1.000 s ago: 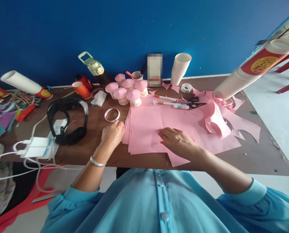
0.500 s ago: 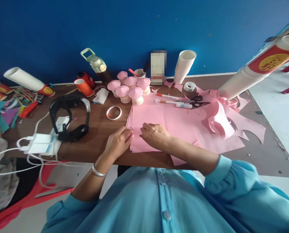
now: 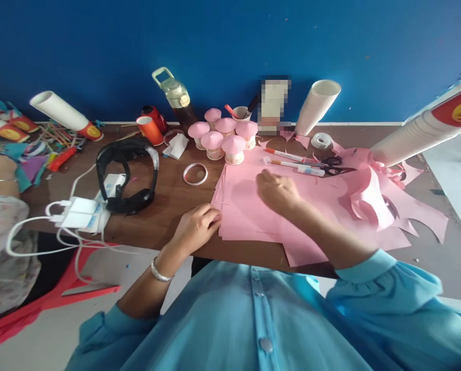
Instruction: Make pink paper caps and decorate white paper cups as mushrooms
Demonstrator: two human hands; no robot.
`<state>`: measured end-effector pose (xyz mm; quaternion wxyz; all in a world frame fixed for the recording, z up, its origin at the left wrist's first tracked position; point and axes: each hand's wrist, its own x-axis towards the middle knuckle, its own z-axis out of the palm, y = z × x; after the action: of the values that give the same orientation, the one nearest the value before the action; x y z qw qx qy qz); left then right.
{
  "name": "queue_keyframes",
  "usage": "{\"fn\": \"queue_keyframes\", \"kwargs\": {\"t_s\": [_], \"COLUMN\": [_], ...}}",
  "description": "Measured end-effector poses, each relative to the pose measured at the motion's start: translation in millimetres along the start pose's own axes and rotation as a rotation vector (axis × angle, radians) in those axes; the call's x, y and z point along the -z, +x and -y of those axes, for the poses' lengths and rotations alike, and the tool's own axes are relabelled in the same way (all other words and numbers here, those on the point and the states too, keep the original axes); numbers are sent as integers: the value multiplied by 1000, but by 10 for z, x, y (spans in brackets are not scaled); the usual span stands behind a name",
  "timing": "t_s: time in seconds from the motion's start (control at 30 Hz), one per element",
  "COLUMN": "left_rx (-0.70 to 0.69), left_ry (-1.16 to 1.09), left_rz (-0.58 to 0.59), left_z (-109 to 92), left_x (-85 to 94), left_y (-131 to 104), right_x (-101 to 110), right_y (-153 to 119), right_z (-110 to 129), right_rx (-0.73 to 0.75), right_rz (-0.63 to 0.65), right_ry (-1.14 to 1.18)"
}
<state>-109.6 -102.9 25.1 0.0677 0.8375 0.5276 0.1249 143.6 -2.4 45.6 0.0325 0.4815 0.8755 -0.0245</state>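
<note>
Sheets of pink paper (image 3: 246, 211) lie stacked in front of me, their left edges slightly fanned. My left hand (image 3: 196, 226) rests at the stack's left edge, thumb and fingers closed together at the paper. Over the stack is my right hand (image 3: 276, 189), its fingers curled in and somewhat blurred; what they hold, if anything, is hidden. Beyond my right hand lie a glue stick (image 3: 311, 169), a red-and-white pen (image 3: 286, 154) and black-handled scissors (image 3: 336, 166). Several small cups with pink cone roofs (image 3: 233, 149) stand behind the stack.
A tape ring (image 3: 195, 174) and a black headset (image 3: 127, 206) lie left, near a power strip with chargers (image 3: 79, 211). Paper-cup stacks (image 3: 317, 105) and a bottle (image 3: 180, 103) stand at the back. Pink scraps (image 3: 369, 203) spread rightward. Another person's arm (image 3: 0, 172) shows far left.
My right hand has moved away from me and to the right over the paper. My left hand stays at the left edge. The view has shifted left.
</note>
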Motion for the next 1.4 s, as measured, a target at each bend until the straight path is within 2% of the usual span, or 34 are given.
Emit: {"fn": "queue_keyframes", "kwargs": {"t_s": [0.07,0.13,0.23,0.33,0.43,0.57,0.67,0.77,0.93,1.07,1.2,1.3,1.4], "left_rx": [-129,-256,-380,-418,-352,-189,-169,-143,-80,-4,1,67,159], "left_ry": [19,66,181,255,247,209,211,242,235,62,-169,-73,116], "left_rz": [45,104,157,134,72,-16,25,84,161,134,58,-8,-39], "left_z": [-18,-38,-73,-93,-70,25,89,122,174,164,97,139,289], "left_x": [3,6,20,50,85,85,36,-10,-1,46,95,141,200], "left_y": [76,156,248,275,260,314,435,542,552,478,426,420,457], "right_x": [-3,-31,-82,-104,-124,-216,-284,-310,-297,-273,-248,-212,-155], "right_y": [-91,-181,-285,-350,-396,-368,-253,-148,-150,-199,-148,-31,119], "right_z": [-247,-331,-150,147,307,338,361,389,375,383,484,591,688], "right_rx": [-117,-133,32,189,280,291,282,290,278,248,230,246,323], "right_rz": [-41,-69,-34,-41,-46,-109,-145,-117,-103,-96,-81,-35,32], "right_ry": [-48,-50,39,81,121,132,128,122,147,248,339,229,118]}}
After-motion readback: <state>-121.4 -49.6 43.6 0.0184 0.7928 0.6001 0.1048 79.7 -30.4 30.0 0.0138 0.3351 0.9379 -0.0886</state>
